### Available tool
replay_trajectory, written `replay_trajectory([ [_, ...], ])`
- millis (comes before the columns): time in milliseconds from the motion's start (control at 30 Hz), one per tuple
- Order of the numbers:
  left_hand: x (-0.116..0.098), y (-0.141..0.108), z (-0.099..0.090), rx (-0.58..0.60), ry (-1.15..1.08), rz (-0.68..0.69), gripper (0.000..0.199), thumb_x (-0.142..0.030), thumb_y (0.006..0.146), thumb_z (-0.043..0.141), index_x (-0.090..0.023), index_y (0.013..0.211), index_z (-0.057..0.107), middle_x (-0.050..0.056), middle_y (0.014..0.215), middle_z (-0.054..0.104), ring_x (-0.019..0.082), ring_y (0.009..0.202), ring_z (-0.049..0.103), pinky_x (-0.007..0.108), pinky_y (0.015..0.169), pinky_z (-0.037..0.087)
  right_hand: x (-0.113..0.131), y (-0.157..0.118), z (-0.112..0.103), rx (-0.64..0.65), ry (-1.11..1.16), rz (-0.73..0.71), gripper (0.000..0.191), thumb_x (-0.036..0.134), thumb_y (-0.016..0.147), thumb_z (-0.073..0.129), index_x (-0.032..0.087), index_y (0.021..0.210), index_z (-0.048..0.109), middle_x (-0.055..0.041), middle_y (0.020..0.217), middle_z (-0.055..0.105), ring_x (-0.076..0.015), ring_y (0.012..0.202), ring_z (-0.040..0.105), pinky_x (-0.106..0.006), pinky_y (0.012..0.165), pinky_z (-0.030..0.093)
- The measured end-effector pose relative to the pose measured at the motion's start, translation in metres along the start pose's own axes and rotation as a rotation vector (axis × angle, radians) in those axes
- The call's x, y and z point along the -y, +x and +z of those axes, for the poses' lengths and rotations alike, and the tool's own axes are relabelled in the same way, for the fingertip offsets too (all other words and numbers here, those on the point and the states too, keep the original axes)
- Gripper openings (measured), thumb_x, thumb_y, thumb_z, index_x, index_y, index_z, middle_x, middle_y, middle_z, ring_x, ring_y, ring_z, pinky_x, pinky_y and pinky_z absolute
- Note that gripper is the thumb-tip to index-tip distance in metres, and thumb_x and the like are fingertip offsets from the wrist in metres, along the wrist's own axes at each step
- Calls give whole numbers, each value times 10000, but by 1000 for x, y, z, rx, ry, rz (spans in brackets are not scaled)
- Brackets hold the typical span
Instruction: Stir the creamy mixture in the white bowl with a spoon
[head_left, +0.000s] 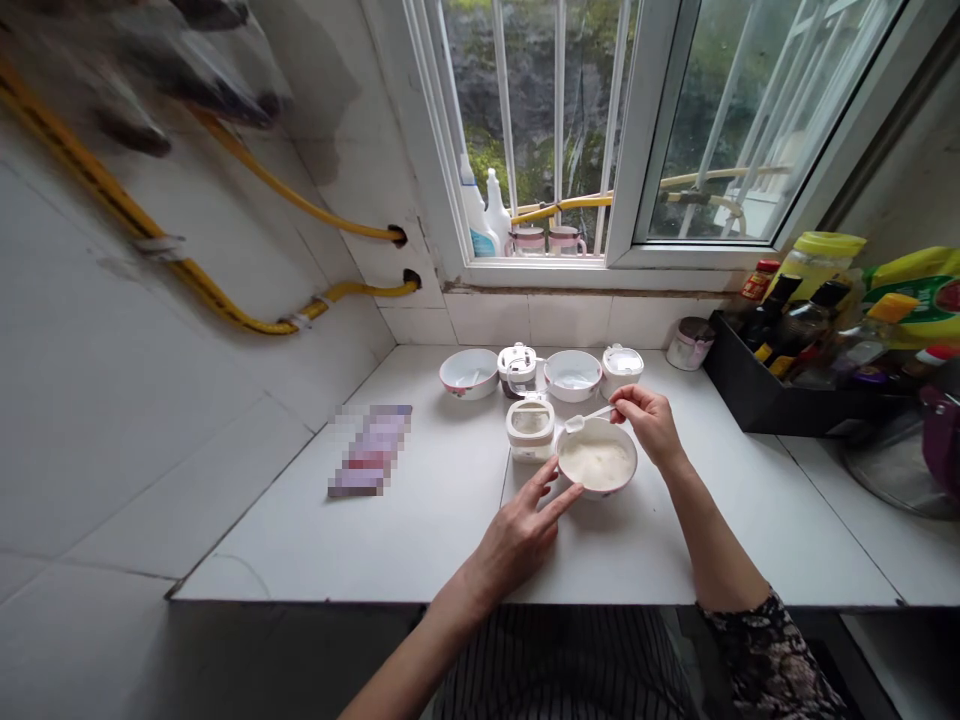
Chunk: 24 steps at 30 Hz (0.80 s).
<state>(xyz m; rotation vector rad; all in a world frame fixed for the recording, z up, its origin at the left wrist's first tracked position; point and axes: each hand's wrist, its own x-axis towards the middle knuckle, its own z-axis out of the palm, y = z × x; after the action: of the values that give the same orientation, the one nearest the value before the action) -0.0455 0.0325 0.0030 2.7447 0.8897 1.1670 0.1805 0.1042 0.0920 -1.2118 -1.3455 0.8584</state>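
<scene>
My right hand pinches the handle of a small white spoon, whose scoop hangs over the back left rim of a bowl. That bowl holds a pale, whitish contents with an uneven surface. Against its left front side rest the fingertips of my left hand, with its fingers spread. Close to the bowl's left stands a white seasoning jar with its lid raised. Behind are two more bowls, one at the left and another bowl nearer the middle, with two lidded jars, a jar and a white jar.
A blurred purple package lies on the white counter at the left. On the right, a black box holds several bottles, with a pot lid in front. A small jar stands near the wall below the window.
</scene>
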Motion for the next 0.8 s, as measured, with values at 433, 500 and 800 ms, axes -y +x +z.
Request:
replay_trajectory([
  [433,-1,1,-1,-2,-4,12,682,49,822,423,-226,1447,440,136,1592,249,236,1252,566,362,965,576,-7,-4,8,145,-296,-19,133,209,655,477,214,644,609,21,531,599,-148,549,531,-263,584,402],
  [500,-1,1,-1,-2,-8,10,679,50,824,422,-224,1445,442,139,1588,257,236,1252,566,364,965,575,-8,-2,4,124,-232,24,129,216,642,487,210,649,616,19,529,597,-152,555,544,-265,587,419],
  [800,0,1,0,-4,-1,3,712,41,816,428,-247,1467,415,131,1586,267,234,1226,584,370,953,579,-4,1,2,111,-58,84,117,261,596,532,196,626,626,18,489,587,-140,512,524,-269,564,424],
])
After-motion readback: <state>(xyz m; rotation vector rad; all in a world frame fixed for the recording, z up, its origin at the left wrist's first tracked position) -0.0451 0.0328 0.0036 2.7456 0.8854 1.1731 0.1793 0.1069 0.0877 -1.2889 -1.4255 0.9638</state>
